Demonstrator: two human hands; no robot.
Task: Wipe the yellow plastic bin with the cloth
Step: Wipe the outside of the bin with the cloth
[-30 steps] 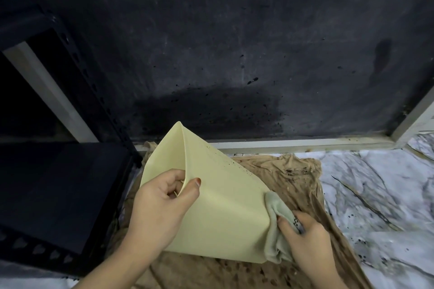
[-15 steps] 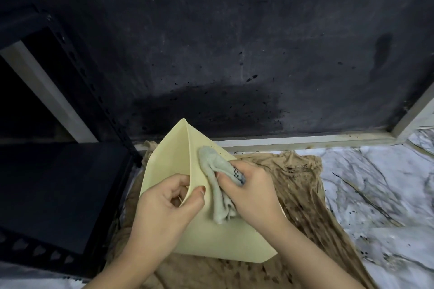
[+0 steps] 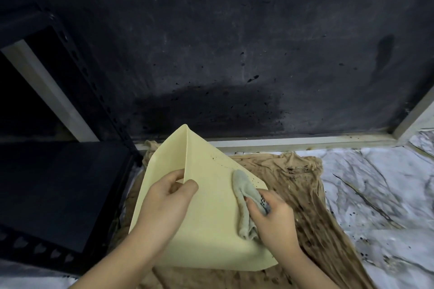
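The pale yellow plastic bin [image 3: 211, 223] is tipped on its side over a brown sheet, one corner edge pointing up. My left hand [image 3: 168, 204] grips that corner edge, thumb on the near face, fingers curled behind. My right hand [image 3: 272, 216] holds a crumpled grey-green cloth [image 3: 244, 204] pressed flat against the bin's right face, about midway down. Small dark specks dot the upper part of that face above the cloth.
A stained brown sheet [image 3: 305, 195] lies under the bin on a white marbled floor [image 3: 387, 195]. A dark speckled wall [image 3: 234, 54] rises behind. A black metal rack [image 3: 58, 195] stands close at the left.
My right hand slid the cloth from the bin's lower right edge up to near the top corner, then back down and right across the face. My left hand kept its grip.
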